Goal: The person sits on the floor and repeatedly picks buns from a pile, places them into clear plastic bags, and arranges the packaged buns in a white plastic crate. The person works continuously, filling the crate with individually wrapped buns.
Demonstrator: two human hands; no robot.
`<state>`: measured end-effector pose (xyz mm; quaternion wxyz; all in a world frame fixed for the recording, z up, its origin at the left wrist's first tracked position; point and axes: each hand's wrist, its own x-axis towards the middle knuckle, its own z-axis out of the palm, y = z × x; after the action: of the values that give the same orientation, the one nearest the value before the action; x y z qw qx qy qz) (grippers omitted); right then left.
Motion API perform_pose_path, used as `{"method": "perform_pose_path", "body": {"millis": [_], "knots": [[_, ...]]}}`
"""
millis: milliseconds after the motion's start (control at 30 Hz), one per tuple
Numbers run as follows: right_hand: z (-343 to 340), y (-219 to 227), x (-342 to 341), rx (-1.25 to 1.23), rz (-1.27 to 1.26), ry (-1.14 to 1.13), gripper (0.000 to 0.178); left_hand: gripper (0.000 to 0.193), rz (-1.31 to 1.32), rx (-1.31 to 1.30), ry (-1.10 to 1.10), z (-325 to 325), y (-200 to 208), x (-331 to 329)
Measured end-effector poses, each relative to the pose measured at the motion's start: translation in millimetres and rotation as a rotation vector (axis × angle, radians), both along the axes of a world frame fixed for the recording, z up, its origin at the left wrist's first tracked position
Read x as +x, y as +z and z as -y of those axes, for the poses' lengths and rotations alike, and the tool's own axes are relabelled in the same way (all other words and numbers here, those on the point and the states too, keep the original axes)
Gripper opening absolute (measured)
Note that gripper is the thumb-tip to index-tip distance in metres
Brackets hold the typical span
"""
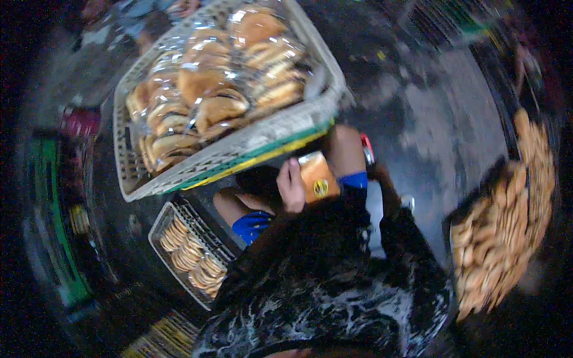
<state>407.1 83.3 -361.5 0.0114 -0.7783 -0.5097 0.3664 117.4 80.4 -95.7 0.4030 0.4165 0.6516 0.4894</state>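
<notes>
Orange-brown packet (pixel 318 176), flat, with a round yellow mark on its face, gripped by one hand (pixel 290 186): fingers (pixel 293 173) curled closed along the packet's left edge. Whether this is the left or the right hand cannot be told; the arm is hidden under a dark patterned garment (pixel 334 286). No second hand visible.

Packet sits in front of the person's body, above the bare knees (pixel 343 146) and blue shorts (pixel 253 225), just below the near rim of a large grey plastic crate (pixel 262 134). Crate is tilted and filled with clear bags of round buns (pixel 215 83); green and yellow crate edges show beneath it.

Lower left: a smaller wire basket (pixel 164 218) on the dark floor (pixel 418 113), holding rows of flat round biscuits (pixel 191 256). Far right: a dark tray (pixel 456 221) loaded with more buns or biscuits, blurred. Picture is motion-blurred throughout.
</notes>
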Motion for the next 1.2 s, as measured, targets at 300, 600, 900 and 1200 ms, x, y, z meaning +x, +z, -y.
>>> {"method": "perform_pose_path", "body": {"millis": [300, 600, 900, 1200], "knots": [[80, -14, 31, -0.136, 0.356, 0.003, 0.02, 0.028, 0.187, 0.06, 0.119, -12, -35, -21], [-41, 291, -77, 0.43, -0.956, 0.497, 0.023, 0.019, -0.244, 0.418, -0.064, -19, 19, -8], [-76, 364, -159, 0.063, -0.572, 0.71, 0.034, 0.031, -0.409, 0.97, -0.237, -9, 64, -26], [-37, 395, -181, 0.801, -0.779, 0.274, 0.05, 0.02, -0.169, 0.615, -0.055, -47, 144, -30]]}}
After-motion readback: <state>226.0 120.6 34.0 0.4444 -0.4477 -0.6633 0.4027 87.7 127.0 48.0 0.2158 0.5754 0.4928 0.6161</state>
